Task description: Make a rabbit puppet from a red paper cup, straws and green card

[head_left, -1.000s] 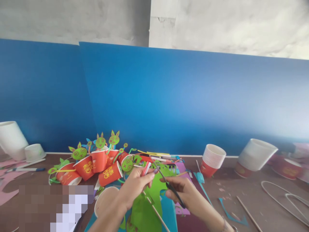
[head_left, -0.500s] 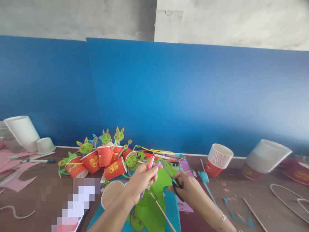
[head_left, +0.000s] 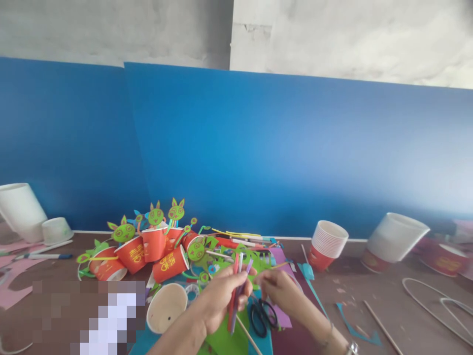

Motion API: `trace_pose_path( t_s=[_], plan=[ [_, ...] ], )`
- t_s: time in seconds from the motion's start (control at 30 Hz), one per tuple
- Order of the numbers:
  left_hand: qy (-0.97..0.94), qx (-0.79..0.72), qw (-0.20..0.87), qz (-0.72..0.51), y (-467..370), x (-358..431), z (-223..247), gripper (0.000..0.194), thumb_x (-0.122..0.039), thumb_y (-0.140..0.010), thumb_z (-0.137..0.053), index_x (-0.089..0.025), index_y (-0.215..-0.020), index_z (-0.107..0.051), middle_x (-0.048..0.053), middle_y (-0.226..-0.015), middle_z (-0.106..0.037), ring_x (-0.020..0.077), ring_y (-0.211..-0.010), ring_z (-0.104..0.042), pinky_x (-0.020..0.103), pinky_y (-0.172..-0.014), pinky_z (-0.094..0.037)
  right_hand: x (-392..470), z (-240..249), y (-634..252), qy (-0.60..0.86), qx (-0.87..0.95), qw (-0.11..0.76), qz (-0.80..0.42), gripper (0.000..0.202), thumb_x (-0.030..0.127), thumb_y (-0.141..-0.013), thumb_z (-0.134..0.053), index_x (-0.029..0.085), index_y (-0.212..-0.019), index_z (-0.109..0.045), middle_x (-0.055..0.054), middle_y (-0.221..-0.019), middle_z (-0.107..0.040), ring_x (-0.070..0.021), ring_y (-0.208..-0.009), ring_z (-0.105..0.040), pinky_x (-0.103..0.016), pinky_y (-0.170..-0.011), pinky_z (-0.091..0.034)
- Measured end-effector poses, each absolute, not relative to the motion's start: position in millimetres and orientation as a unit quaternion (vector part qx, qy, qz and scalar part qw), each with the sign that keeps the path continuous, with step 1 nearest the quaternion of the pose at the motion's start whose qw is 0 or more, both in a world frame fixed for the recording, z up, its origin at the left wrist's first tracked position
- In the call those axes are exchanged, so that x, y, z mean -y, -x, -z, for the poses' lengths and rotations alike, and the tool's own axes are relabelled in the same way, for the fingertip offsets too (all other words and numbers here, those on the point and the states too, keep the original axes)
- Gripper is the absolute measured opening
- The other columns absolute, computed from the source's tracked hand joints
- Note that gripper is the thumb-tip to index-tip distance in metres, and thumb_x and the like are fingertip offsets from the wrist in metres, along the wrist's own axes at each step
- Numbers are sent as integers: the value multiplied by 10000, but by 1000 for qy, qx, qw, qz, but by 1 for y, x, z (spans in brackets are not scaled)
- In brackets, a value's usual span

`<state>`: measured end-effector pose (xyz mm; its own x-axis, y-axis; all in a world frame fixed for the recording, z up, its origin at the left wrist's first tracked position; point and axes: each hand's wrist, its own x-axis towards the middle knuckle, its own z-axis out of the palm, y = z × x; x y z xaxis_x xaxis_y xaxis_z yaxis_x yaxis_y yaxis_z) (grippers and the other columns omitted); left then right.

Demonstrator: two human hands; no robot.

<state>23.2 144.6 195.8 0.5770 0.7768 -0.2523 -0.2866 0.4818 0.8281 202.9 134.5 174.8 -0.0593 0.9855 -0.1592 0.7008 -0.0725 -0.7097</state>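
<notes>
My left hand (head_left: 227,298) is closed round a small bundle of thin straws, with a red straw (head_left: 233,298) and a purple straw (head_left: 244,276) among them, held nearly upright. Close to its right, my right hand (head_left: 279,291) has its fingers curled together; anything in them is too small to make out. Black-handled scissors (head_left: 263,318) lie below the right hand, handles toward me. Under both hands are green paper (head_left: 225,340) and a blue sheet (head_left: 148,340). An open paper cup (head_left: 167,308) stands left of my left hand, beside a tape roll (head_left: 192,293).
Several red cups (head_left: 155,244) with green rabbit faces (head_left: 176,210) crowd the back left. Stacked cups (head_left: 328,244) and a larger tilted stack (head_left: 395,241) stand at right. A thin stick (head_left: 382,328) and a white cord (head_left: 424,301) lie on the table. A blue panel (head_left: 236,162) rises behind.
The scissors have left my right hand and now lie on the papers. That hand's fingers have come nearer the straws. My left hand has turned the bundle so that more of it shows.
</notes>
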Motion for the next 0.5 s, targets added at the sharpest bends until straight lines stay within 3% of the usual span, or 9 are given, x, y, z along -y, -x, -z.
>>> trace_pose_path(
  t_s=[0.07, 0.17, 0.27, 0.5],
  plan=[
    [-407, -329, 785, -331, -27, -143, -193, 390, -420, -680, -704, -145, -911, -550, -51, -570, -538, 61, -455, -400, 237, -479, -231, -133, -186, -200, 618, 617, 317, -371, 461, 435, -916, -377, 141, -780, -705, -14, -615, -594, -81, -415, -406, -213, -413, -314],
    [-439, -336, 768, -325, -31, -141, -189, 393, -469, -697, -681, -155, -885, -539, -52, -566, -539, 62, -452, -397, 232, -472, -251, -128, -198, -192, 529, 605, 439, -402, 452, 555, -829, -549, 153, -706, -713, -29, -687, -609, -115, -541, -485, -228, -491, -390],
    [-468, -330, 763, -301, -32, -138, -187, 444, -528, -682, -682, -151, -866, -536, -34, -580, -563, 76, -477, -440, 230, -489, -311, -124, -199, -188, 492, 605, 474, -409, 381, 516, -778, -649, 168, -634, -707, -45, -736, -618, -177, -711, -554, -275, -635, -458],
    [-475, -263, 805, -238, -31, -135, -184, 514, -566, -662, -692, -143, -900, -525, 0, -591, -605, 117, -445, -518, 273, -486, -415, -124, -195, -188, 468, 601, 485, -430, 426, 501, -769, -673, 146, -536, -643, -3, -703, -500, -98, -552, -443, -225, -461, -351]
  ],
)
